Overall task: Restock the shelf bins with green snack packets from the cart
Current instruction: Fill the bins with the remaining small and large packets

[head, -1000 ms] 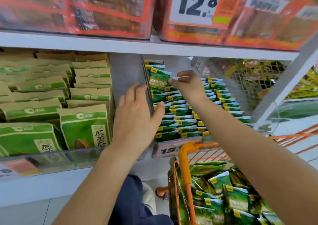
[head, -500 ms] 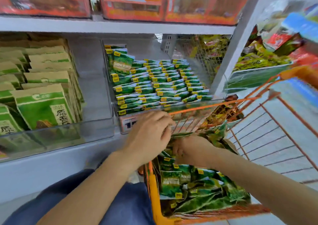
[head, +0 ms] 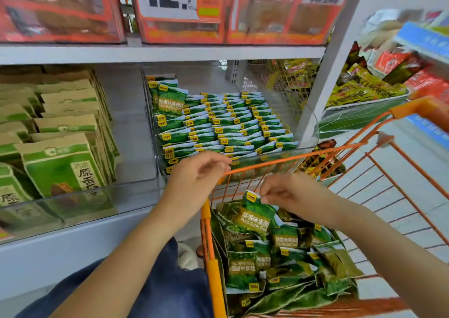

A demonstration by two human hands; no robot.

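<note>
Right hand (head: 290,197) pinches a green packet's (head: 256,217) top corner above the cart (head: 213,269).

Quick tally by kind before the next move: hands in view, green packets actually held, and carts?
Hands: 2, left hand and right hand
Held packets: 1, green packet pinched by the right hand
Carts: 1, orange cart
Total: 4

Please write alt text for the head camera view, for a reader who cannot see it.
The right hand pinches the top corner of a green snack packet above an orange cart full of such packets. The left hand hovers at the cart's top rim, before a clear shelf bin holding rows of the same packets.
</note>
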